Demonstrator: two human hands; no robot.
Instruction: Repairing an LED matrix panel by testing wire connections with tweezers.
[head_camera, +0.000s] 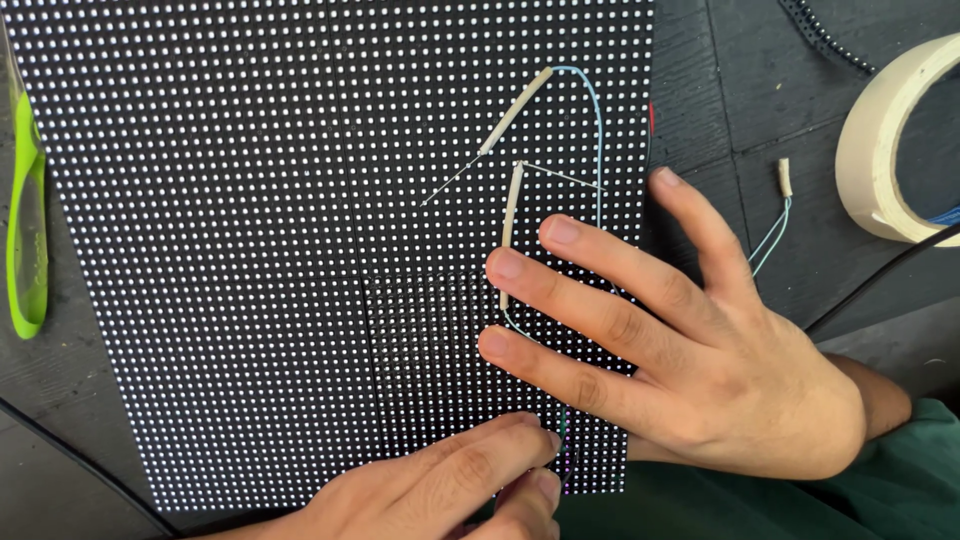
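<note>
Right hand (700, 370) spread flat on LED panel (250, 250) near its right edge, fingers apart, pressing thin wire loop (598, 140). Left hand (450, 490) at panel's bottom edge, fingertips pinched on wire end. Tape roll (880, 150) well apart, toward tabletop's right edge.

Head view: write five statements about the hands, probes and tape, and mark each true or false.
1. The right hand lies flat on the dotted panel, fingers spread. True.
2. The left hand grips the tape roll. False: it pinches thin wires at the panel's lower edge; the roll lies untouched at the upper right.
3. Two needle-tipped probes lie on the panel, joined by a pale blue wire. True.
4. A green tool lies left of the panel. True.
5. The panel stands upright. False: it lies flat on the dark table.
</note>
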